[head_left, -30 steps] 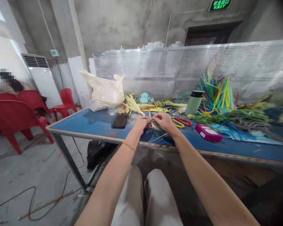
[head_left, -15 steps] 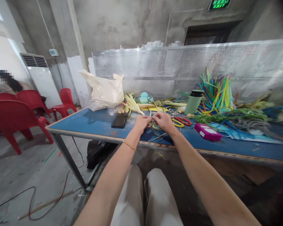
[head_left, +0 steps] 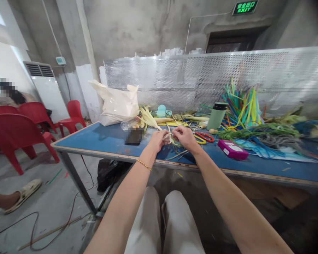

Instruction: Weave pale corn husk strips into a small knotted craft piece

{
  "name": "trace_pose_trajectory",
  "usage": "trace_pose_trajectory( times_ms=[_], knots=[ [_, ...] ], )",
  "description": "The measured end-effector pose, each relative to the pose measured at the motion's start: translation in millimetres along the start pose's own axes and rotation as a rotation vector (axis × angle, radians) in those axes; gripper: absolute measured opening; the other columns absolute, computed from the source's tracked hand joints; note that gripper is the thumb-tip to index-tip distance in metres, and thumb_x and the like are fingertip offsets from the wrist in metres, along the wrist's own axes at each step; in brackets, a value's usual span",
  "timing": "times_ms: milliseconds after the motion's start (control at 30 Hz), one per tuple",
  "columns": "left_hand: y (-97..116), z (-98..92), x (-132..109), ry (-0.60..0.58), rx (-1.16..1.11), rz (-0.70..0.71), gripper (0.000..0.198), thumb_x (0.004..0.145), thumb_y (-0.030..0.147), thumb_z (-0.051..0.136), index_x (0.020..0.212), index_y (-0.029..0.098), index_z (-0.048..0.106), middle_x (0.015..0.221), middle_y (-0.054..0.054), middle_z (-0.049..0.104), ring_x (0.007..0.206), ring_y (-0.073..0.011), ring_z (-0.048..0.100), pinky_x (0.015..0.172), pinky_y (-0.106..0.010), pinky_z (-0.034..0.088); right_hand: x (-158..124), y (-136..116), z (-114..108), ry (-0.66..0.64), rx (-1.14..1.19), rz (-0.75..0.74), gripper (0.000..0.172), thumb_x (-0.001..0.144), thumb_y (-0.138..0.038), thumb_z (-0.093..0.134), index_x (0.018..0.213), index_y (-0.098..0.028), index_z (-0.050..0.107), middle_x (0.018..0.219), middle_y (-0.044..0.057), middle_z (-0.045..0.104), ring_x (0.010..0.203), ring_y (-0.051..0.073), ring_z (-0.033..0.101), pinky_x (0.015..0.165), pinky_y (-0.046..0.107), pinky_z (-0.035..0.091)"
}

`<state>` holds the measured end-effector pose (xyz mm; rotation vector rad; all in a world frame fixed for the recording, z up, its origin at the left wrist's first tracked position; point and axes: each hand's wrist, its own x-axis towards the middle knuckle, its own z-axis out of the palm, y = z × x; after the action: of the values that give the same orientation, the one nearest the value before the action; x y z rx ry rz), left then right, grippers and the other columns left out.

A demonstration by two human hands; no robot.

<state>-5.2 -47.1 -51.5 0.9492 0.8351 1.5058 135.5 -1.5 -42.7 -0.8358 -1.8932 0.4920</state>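
My left hand and my right hand work close together above the table's front part. Between them a pale husk strip stands up, pinched in the bent fingers of my left hand. The fingertips of my right hand are closed at the strip's right side, on a thin part of it. Thin greenish strips lie on the table just below the hands. Behind the left hand rests a bunch of pale corn husks. Scissors with red and yellow handles lie right of my right hand.
On the blue table are a white plastic bag, a dark blurred flat object, a green bottle, a purple box and colourful strips. A perforated metal panel stands behind. Someone's clog-shod foot shows at left.
My hands have drawn slightly apart, and more of the pale strip shows between them. A foot in a light clog has come into view at the lower left.
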Motion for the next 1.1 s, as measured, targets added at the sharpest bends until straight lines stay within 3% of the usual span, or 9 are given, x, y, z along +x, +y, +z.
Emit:
trace_pose_trajectory(
  times_ms=[133,333,500,667,1100],
  knots=[
    [-3.2,-4.3,4.5,0.036,0.028,0.031,0.010,0.065,0.009,0.073,0.070,0.009,0.065,0.058,-0.002,0.061,0.049,-0.0088,0.050,0.054,-0.025,0.044,0.5,-3.7,-0.9,-0.005,-0.015,-0.025,0.014,0.078,-0.031,0.060,0.071,-0.020,0.062,0.058,0.000,0.062,0.051,0.015,0.057,0.058,0.028,0.045],
    [-10.1,-7.2,11.3,0.045,0.126,0.117,0.015,0.059,0.011,0.078,0.070,0.010,0.068,0.059,-0.003,0.063,0.053,-0.0094,0.052,0.053,-0.023,0.036,3.2,-6.7,-0.8,0.000,-0.026,0.003,0.018,0.076,-0.034,0.062,0.065,-0.020,0.062,0.057,0.001,0.063,0.052,0.015,0.057,0.057,0.028,0.046],
    [-9.2,-5.8,9.3,0.000,0.115,0.092,0.017,0.061,0.020,0.081,0.064,0.010,0.067,0.054,-0.002,0.059,0.049,-0.0085,0.048,0.052,-0.024,0.036,2.2,-9.8,-2.0,-0.035,0.005,0.026,0.019,0.074,-0.036,0.062,0.064,-0.020,0.061,0.056,0.001,0.063,0.051,0.015,0.057,0.056,0.027,0.046],
    [-6.7,-2.4,7.9,0.039,0.072,0.052,0.024,0.056,0.020,0.086,0.057,0.012,0.063,0.053,-0.002,0.060,0.051,-0.0091,0.051,0.054,-0.024,0.041,2.2,-12.2,-2.0,-0.049,0.078,0.024,0.017,0.072,-0.035,0.063,0.066,-0.019,0.060,0.055,-0.001,0.060,0.050,0.013,0.056,0.054,0.025,0.046],
    [-8.6,-3.7,6.9,-0.024,0.156,0.101,0.014,0.055,0.013,0.075,0.053,0.011,0.062,0.050,-0.001,0.056,0.047,-0.0077,0.045,0.047,-0.022,0.030,1.0,-14.3,1.7,-0.046,0.111,0.037,0.008,0.066,-0.027,0.061,0.060,-0.021,0.060,0.056,-0.001,0.061,0.053,0.015,0.057,0.057,0.028,0.048]
  ],
)
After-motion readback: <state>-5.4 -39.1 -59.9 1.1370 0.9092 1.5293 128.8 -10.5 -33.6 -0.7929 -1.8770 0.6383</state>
